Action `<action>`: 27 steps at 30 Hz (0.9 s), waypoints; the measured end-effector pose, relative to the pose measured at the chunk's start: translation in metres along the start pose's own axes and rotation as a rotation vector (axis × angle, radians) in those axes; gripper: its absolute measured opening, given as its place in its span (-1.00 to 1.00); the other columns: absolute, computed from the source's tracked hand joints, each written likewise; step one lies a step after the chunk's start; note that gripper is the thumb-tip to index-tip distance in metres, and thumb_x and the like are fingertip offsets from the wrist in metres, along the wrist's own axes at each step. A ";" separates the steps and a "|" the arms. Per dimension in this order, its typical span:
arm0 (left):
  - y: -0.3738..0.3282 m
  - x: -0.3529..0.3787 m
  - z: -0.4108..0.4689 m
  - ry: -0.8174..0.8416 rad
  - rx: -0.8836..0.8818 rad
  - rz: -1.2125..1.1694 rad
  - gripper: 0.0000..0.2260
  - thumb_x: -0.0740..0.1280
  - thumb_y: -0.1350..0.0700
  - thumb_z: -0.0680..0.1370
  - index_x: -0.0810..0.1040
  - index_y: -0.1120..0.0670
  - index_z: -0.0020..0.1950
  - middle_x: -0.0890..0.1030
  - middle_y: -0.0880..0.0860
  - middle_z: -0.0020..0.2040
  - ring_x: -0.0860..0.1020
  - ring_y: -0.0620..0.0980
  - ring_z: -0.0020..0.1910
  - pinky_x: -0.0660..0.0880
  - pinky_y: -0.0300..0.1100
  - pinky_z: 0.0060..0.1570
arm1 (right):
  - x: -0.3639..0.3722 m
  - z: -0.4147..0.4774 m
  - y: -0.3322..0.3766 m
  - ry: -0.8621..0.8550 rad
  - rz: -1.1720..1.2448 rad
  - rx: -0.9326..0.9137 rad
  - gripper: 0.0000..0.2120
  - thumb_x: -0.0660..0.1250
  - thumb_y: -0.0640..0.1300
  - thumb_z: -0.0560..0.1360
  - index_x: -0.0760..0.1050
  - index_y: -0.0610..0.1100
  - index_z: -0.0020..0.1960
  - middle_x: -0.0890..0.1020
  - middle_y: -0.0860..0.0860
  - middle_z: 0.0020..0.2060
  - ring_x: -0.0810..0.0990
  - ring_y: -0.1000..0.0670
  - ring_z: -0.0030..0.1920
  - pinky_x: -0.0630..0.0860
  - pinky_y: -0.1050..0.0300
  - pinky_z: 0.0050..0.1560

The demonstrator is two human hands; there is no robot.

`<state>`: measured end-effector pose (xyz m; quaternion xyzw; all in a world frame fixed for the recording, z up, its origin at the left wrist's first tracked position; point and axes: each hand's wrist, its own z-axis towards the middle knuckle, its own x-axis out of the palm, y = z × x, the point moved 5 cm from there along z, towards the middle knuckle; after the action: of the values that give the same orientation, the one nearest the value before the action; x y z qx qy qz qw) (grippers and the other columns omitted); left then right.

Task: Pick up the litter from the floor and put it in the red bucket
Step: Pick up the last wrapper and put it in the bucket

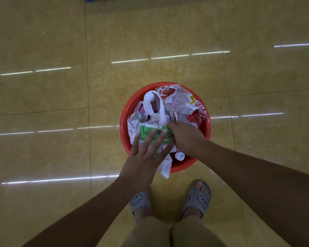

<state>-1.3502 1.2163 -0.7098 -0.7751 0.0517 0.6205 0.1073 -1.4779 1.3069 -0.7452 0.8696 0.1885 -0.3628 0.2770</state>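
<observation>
Tiled floor: no loose litter in sight around the bucket; a blue object at the top edge is cut off and cannot be identified.
Red bucket: stands on the floor just ahead of the person's grey slippers, heaped above the rim. Risk: little room left, so anything pressed in may push other pieces out.
Printed red-and-white bag: lies high against the far right rim; likely to slide off if the heap shifts.
White plastic bag: already hangs over the near rim. Risk: it drops to the floor when the hands draw back.
Right hand: fingers curled round the right end of the green packet.
Left hand: flat, fingers straight and spread, fingertips on the packet.
Green packet: on top of the heap, inside the rim. Risk: springs back up once released.
Small capped bottle: wedged by the near wall; could roll if the heap is disturbed.
</observation>
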 end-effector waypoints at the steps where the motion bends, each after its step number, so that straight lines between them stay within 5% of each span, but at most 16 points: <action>1: -0.003 0.005 -0.003 0.017 0.016 0.006 -0.21 0.32 0.19 0.36 0.14 -0.02 0.58 0.04 0.14 0.59 0.00 0.24 0.56 0.12 0.37 0.39 | 0.001 0.002 -0.001 0.000 -0.005 0.000 -0.68 0.25 -0.21 0.52 0.35 -0.06 0.26 0.50 -0.07 0.06 0.57 -0.14 0.04 0.58 -0.11 -0.05; 9: 0.009 0.050 -0.005 0.333 -0.092 -0.102 0.03 0.44 -0.07 0.23 -0.09 -0.21 0.57 -0.30 0.12 0.57 -0.14 0.25 0.56 -0.01 0.34 0.43 | 0.014 0.027 -0.007 0.061 -0.104 0.040 -0.39 0.33 -0.17 0.53 0.12 -0.06 0.48 0.28 -0.14 0.42 0.44 -0.21 0.29 0.50 -0.12 0.04; 16: 0.024 0.064 0.013 0.543 -0.009 -0.152 -0.03 0.39 -0.03 0.40 -0.27 -0.27 0.53 -0.51 0.06 0.49 -0.31 0.18 0.54 -0.11 0.25 0.49 | 0.021 0.028 0.001 0.064 -0.194 0.102 -0.20 0.44 -0.12 0.44 0.04 -0.11 0.51 0.13 -0.16 0.46 0.23 -0.29 0.42 0.43 -0.17 0.21; 19: 0.034 0.069 0.021 0.567 -0.011 -0.302 -0.15 0.39 -0.04 0.41 -0.06 -0.26 0.56 -0.39 0.04 0.54 -0.19 0.16 0.57 0.07 0.22 0.48 | 0.015 0.012 0.004 0.035 -0.205 0.094 -0.16 0.42 -0.20 0.43 -0.02 -0.10 0.54 0.04 -0.15 0.50 0.22 -0.29 0.43 0.47 -0.14 0.16; 22: 0.041 0.057 0.031 0.481 -0.056 -0.459 -0.35 0.39 0.02 0.44 0.27 -0.16 0.51 -0.09 0.03 0.61 0.14 0.16 0.54 0.37 0.10 0.34 | 0.007 0.003 0.002 0.020 -0.170 0.055 -0.20 0.35 -0.26 0.45 -0.02 -0.08 0.55 0.04 -0.12 0.51 0.27 -0.26 0.43 0.51 -0.11 0.07; 27: 0.039 0.037 0.036 0.415 -0.154 -0.495 -0.45 0.31 0.08 0.48 0.35 -0.13 0.47 0.07 0.01 0.59 0.22 0.10 0.52 0.44 0.09 0.28 | -0.009 -0.005 -0.006 0.063 -0.096 0.009 -0.29 0.27 -0.29 0.46 0.07 -0.06 0.53 0.06 -0.06 0.53 0.46 -0.20 0.25 0.57 -0.13 0.01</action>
<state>-1.3842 1.1881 -0.7570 -0.8797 -0.1644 0.4068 0.1833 -1.4844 1.3136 -0.7380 0.8717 0.2370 -0.3491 0.2493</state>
